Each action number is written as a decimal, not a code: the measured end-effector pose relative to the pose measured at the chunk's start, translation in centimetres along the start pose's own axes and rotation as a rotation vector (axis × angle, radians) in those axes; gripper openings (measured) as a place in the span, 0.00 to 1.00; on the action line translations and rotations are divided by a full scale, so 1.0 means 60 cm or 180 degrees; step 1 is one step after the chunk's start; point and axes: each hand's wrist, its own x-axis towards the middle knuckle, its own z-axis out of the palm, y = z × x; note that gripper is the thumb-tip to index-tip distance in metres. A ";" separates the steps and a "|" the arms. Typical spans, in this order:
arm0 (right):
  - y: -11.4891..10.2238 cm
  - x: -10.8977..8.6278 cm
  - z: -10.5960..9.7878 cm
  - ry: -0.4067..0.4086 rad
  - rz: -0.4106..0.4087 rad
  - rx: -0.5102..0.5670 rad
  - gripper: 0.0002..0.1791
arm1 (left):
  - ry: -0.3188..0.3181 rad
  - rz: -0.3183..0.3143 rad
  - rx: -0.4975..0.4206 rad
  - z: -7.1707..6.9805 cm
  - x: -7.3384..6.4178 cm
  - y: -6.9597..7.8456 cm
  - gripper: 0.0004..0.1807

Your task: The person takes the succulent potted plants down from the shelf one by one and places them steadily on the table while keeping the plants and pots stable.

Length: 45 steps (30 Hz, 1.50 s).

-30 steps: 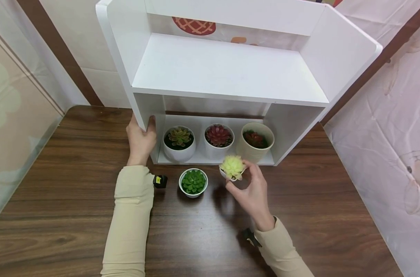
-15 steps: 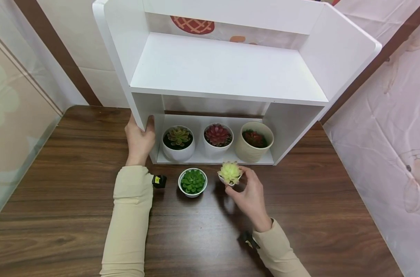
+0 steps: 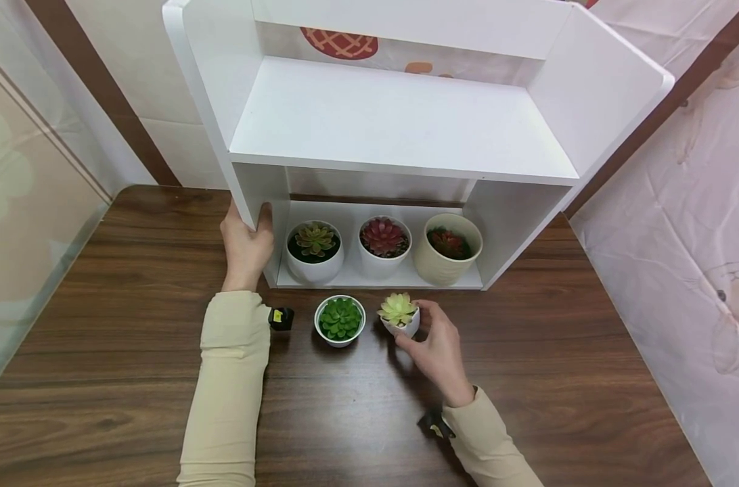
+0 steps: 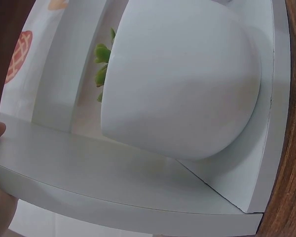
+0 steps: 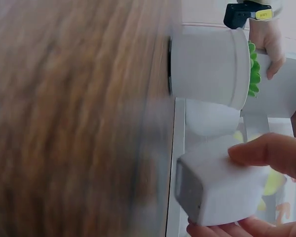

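My left hand (image 3: 245, 249) grips the left side panel of the white shelf (image 3: 400, 115), its thumb on the inner face. My right hand (image 3: 435, 350) pinches a small white pot with a pale yellow-green succulent (image 3: 397, 311) between thumb and fingers, just before the shelf's lower front edge. The right wrist view shows this white pot (image 5: 222, 182) tilted, its underside partly visible. To its left, a green succulent in a round white pot (image 3: 340, 320) stands upright on the table, touched by neither hand.
Inside the lower compartment stand a white pot with a yellow-green succulent (image 3: 315, 252), a white pot with a dark red succulent (image 3: 384, 243) and a cream pot with a reddish plant (image 3: 447, 251). The brown wooden table (image 3: 558, 379) extends around the shelf. Patterned cloth (image 3: 680, 203) hangs at the right.
My right hand has carried the pale succulent slightly left and toward me, and more of its pot's white side shows. My left hand keeps its grip on the shelf panel.
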 end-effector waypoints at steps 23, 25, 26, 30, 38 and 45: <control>0.009 0.005 0.004 -0.0167 0.0009 0.0135 0.30 | -0.0028 0.0018 0.0041 -0.001 -0.001 -0.001 0.20; 0.009 0.004 0.004 -0.0170 -0.0004 0.0128 0.30 | -0.0028 0.0021 0.0061 -0.001 -0.001 0.000 0.20; 0.009 0.004 0.004 -0.0174 0.0001 0.0134 0.30 | -0.0029 0.0018 0.0068 -0.001 -0.001 0.000 0.20; 0.009 0.004 0.005 -0.0194 0.0025 0.0152 0.30 | -0.0026 -0.0001 0.0064 -0.002 -0.001 0.001 0.20; 0.011 0.003 0.004 -0.0221 0.0008 0.0138 0.28 | -0.0017 -0.0032 0.0050 -0.003 -0.001 0.002 0.19; 0.012 0.002 0.001 -0.0219 -0.0006 0.0170 0.29 | 0.0006 -0.0005 0.0092 -0.003 0.000 0.001 0.19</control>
